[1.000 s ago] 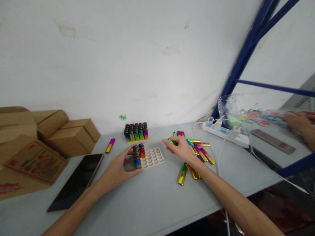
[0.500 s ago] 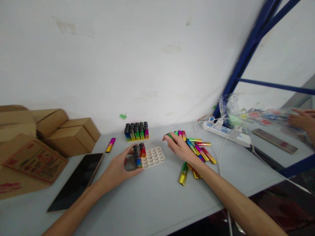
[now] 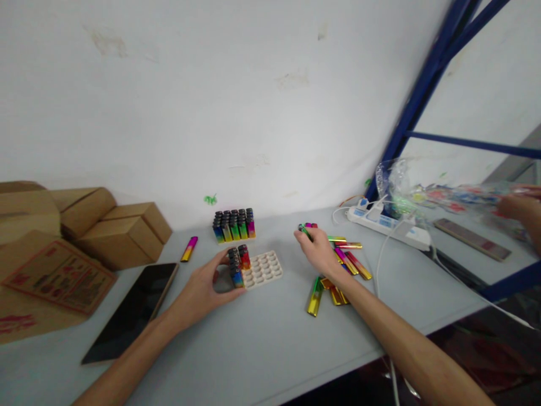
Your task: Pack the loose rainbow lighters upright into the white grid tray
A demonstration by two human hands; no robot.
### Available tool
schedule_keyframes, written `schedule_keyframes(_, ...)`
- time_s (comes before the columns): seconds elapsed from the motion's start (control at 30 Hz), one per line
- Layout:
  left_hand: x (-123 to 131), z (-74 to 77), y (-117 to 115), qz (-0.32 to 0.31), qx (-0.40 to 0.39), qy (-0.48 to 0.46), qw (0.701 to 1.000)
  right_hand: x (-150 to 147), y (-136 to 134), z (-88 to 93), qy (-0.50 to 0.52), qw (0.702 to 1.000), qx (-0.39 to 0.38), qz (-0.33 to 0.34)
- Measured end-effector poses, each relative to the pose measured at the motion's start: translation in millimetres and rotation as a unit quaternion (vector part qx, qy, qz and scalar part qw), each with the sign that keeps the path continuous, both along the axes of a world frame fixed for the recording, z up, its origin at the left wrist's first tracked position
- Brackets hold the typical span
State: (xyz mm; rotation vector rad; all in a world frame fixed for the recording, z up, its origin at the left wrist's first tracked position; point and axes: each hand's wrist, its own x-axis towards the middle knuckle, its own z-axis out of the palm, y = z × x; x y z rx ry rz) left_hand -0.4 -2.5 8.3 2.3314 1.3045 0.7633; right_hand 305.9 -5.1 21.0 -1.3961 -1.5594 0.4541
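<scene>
My left hand (image 3: pixel 203 285) curls round the left end of a cream tray (image 3: pixel 266 269) with rows of empty sockets, touching the few lighters (image 3: pixel 239 265) that stand in it. My right hand (image 3: pixel 320 252) rests on a loose pile of rainbow-coloured lighters (image 3: pixel 349 260) to the right of the tray. Its fingers are pinched on a green lighter (image 3: pixel 305 230) at the pile's far end. One green-gold lighter (image 3: pixel 313 296) lies apart in front of the pile.
A full block of upright lighters (image 3: pixel 234 225) stands behind the tray, a single pink-yellow lighter (image 3: pixel 189 249) to its left. A dark tablet (image 3: pixel 133 310) and cardboard boxes (image 3: pixel 114 231) sit at left. A power strip (image 3: pixel 386 225), cables, a plastic bag and another person's hand (image 3: pixel 518 208) are at right.
My right hand has shifted right, away from the tray and over the far end of the pile, still pinching a green lighter. The left hand has stayed on the tray.
</scene>
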Motion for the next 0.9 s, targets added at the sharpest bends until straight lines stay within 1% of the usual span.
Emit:
schedule_keyframes(0.13,0.1,-0.3,0.1,0.002,-0.002,0.005,1.0,-1.6,-3.3,2.5,-0.008,1.0,0.002,0.02)
schedule_keyframes(0.2,0.1,-0.7,-0.3,-0.002,-0.004,0.006,1.0,-4.0,-5.4,2.4,-0.003,0.999,-0.004,0.043)
schedule_keyframes(0.3,0.5,-1.2,-1.1,-0.009,-0.006,0.001,1.0,-8.8,-7.8,0.0,0.025,0.991,-0.023,0.129)
schedule_keyframes(0.33,0.8,-1.2,-1.3,-0.007,-0.003,-0.001,1.0,-10.5,-8.4,-1.0,0.024,0.987,-0.021,0.158)
schedule_keyframes(0.37,1.2,-1.1,-1.5,-0.007,-0.004,-0.004,1.0,-12.2,-9.1,-1.5,0.014,0.985,-0.009,0.173)
schedule_keyframes(0.47,3.0,-0.1,-2.8,-0.007,-0.011,-0.01,1.0,-17.2,-12.7,1.1,-0.053,0.983,0.038,0.17)
schedule_keyframes(0.53,4.7,0.5,-4.2,-0.01,-0.018,-0.015,1.0,-21.0,-16.3,6.7,-0.092,0.977,0.032,0.191)
schedule_keyframes(0.6,6.8,0.4,-5.9,-0.012,-0.024,-0.021,0.999,-26.4,-19.8,13.2,-0.103,0.968,0.013,0.228)
schedule_keyframes(0.7,10.6,-0.4,-8.7,-0.016,-0.029,-0.025,0.999,-37.1,-22.8,18.1,-0.09,0.966,0.01,0.243)
schedule_keyframes(0.77,13.1,-0.8,-10.7,-0.02,-0.032,-0.028,0.999,-44.2,-22.3,16.3,-0.098,0.964,0.012,0.247)
schedule_keyframes(0.9,16.6,-0.4,-13.5,-0.022,-0.034,-0.041,0.998,-51.7,-17.6,8.0,-0.174,0.947,0.037,0.268)
